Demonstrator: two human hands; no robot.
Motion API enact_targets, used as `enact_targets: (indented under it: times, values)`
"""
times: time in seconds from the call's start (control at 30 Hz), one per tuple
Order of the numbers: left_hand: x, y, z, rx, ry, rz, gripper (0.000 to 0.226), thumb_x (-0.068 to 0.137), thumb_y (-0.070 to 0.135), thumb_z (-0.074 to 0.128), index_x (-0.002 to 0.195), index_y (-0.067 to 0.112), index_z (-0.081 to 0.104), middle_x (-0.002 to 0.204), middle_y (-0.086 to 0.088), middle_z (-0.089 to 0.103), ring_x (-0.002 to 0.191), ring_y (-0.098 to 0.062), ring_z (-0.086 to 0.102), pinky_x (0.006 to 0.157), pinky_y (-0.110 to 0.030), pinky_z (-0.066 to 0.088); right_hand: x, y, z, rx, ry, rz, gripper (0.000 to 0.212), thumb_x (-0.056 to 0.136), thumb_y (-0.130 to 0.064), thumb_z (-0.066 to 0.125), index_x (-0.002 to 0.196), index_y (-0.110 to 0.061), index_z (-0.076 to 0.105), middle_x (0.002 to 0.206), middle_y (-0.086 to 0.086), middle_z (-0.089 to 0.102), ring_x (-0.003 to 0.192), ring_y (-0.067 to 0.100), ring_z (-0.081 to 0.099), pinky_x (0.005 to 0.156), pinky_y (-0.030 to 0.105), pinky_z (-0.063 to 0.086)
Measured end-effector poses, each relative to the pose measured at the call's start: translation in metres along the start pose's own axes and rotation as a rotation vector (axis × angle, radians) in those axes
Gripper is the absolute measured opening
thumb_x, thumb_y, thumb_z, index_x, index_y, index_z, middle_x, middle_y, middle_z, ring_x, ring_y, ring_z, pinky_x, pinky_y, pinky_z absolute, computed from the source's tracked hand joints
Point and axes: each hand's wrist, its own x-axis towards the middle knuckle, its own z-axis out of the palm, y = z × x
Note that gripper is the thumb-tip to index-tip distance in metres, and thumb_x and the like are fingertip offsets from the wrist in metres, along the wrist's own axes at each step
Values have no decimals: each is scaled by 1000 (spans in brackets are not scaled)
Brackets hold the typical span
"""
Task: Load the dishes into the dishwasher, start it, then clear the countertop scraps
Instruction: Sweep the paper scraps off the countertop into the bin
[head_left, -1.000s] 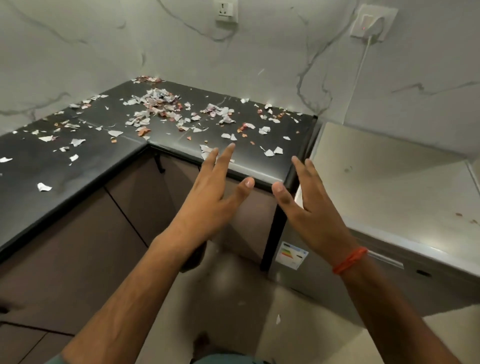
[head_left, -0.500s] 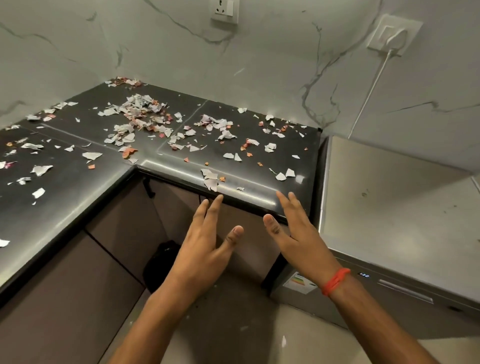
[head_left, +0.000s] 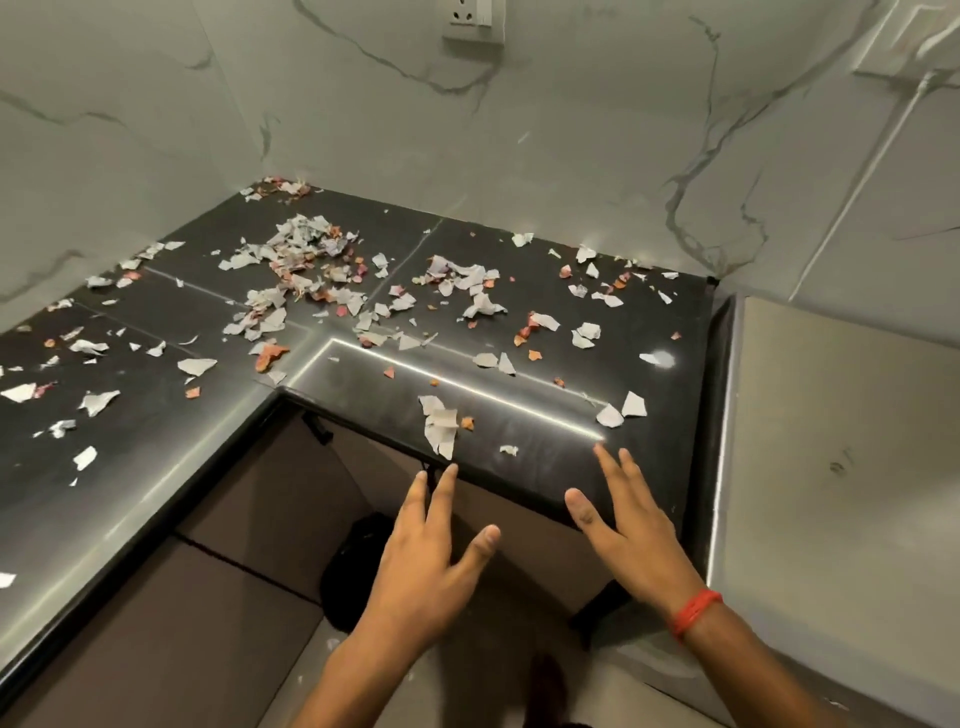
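Reaching: both hands are brought low & closer to the tabletop (head_left: 545, 467) front edge vs a sec ago, when they were held higher over it.
Left hand (head_left: 431, 561): fingers (head_left: 444, 493) straight & spread, nothing held; tips seen just below the front lip, under the nearest white scrap cluster (head_left: 439, 423).
Right hand (head_left: 631, 540): fingers released, splayed, nothing held; tips are laid at or just over the front edge — contact can't be told. Red wrist band (head_left: 696, 613) is seen.
Scraps (head_left: 306, 260): white & orange bits are scattered over the whole L-shaped top, thickest toward the back corner; none gathered yet.
Dishwasher (head_left: 831, 441): judged to be the pale unit just right of the tabletop; door not in view, so loaded/started can't be confirmed.
Meaning: scrap-clearing phase is judged to be just opening; a sweep toward the lip looks set up.
Edges: front lip & inner corner are close to the near scraps — bits could be spilled to the floor.
Room: walls at back & left, appliance at right; open space is left only toward the person.
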Motion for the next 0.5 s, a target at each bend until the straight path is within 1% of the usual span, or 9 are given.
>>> enact_targets:
  times: [0.07,0.13,0.17,0.27,0.33,0.43,0.47,0.5]
  values:
    - [12,0,6,24,32,-61,88,93,71,47,162,41,2,172,1,-8,159,-17,-2,127,-40,16,19,15,-3,-23,10,-4,89,83,-82,32,158,-45,2,168,-9,-14,154,11,-9,124,49,0]
    - [22,0,11,38,68,-117,93,89,75,47,163,40,2,172,-1,-9,159,-19,-3,127,-42,17,37,32,-5,-69,59,-35,96,80,-90,32,158,-45,1,168,-8,-15,154,10,-13,123,47,-2]
    - [26,0,14,38,85,-145,96,87,77,47,162,40,1,172,-2,-10,159,-20,-4,126,-42,16,46,40,-8,-94,89,-47,98,79,-90,33,158,-44,1,168,-7,-15,154,11,-14,124,47,-2]
    - [35,0,21,41,129,-211,108,77,86,44,162,40,-5,171,-2,-14,158,-19,-8,127,-43,13,74,59,-18,-153,188,-51,102,77,-82,45,160,-40,4,169,-2,-11,155,16,-10,124,48,2]
    - [44,-1,23,45,168,-241,116,69,92,40,161,40,-9,171,-1,-16,158,-19,-11,128,-43,10,95,69,-27,-192,248,-41,103,76,-79,50,160,-37,6,169,0,-8,156,18,-7,124,48,3]
    - [60,-7,23,72,221,-250,121,67,95,41,160,40,-15,170,-1,-18,157,-17,-17,128,-41,5,124,83,-30,-267,293,-5,99,82,-71,58,160,-33,9,170,4,-3,156,20,-4,125,51,7]
    - [68,-10,22,89,231,-248,124,65,98,38,160,40,-17,170,-1,-19,157,-17,-19,128,-41,3,132,88,-28,-287,290,19,96,85,-69,56,160,-31,11,170,5,-2,156,21,-3,124,53,8]
    - [75,-13,21,107,236,-247,127,62,100,35,159,39,-19,170,-1,-21,156,-17,-21,128,-41,1,138,91,-24,-314,287,39,91,88,-71,50,160,-28,14,170,6,1,156,22,-1,124,55,10]
